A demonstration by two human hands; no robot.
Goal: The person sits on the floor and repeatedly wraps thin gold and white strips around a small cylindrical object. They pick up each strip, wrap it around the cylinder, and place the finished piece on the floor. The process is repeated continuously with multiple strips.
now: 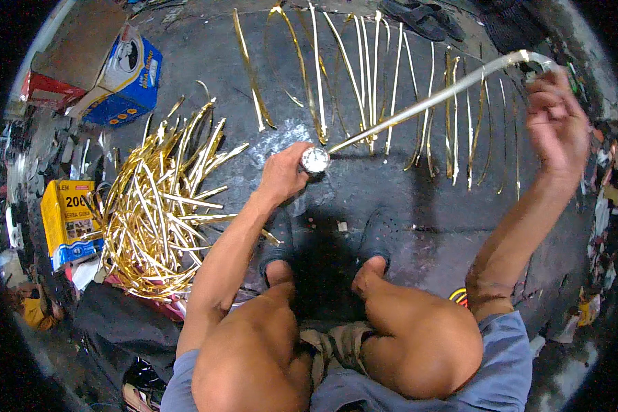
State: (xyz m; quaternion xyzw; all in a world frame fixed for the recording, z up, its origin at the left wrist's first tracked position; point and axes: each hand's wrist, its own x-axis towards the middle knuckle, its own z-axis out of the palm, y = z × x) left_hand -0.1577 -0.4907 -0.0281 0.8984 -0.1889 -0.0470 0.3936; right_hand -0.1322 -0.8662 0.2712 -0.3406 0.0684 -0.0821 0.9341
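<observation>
My left hand [283,173] is closed around a small round object with a whitish, speckled top [315,160]; its exact kind I cannot make out. From beside that object a long shiny gold-and-white strip [429,101] runs up to the right and bends over at its far end. There my right hand [558,127], raised and slightly blurred, has its fingers curled at the strip's end. Several similar strips [361,69] lie roughly side by side on the dark floor ahead. A large tangled heap of gold strips [159,213] is to the left of my left forearm.
A blue-and-white carton [127,79] stands at the far left, with a yellow-and-blue box [69,216] nearer me. Dark sandals [422,19] lie at the top. A white powdery smear [281,141] marks the dark floor [432,257]. Black cloth [113,319] lies at lower left.
</observation>
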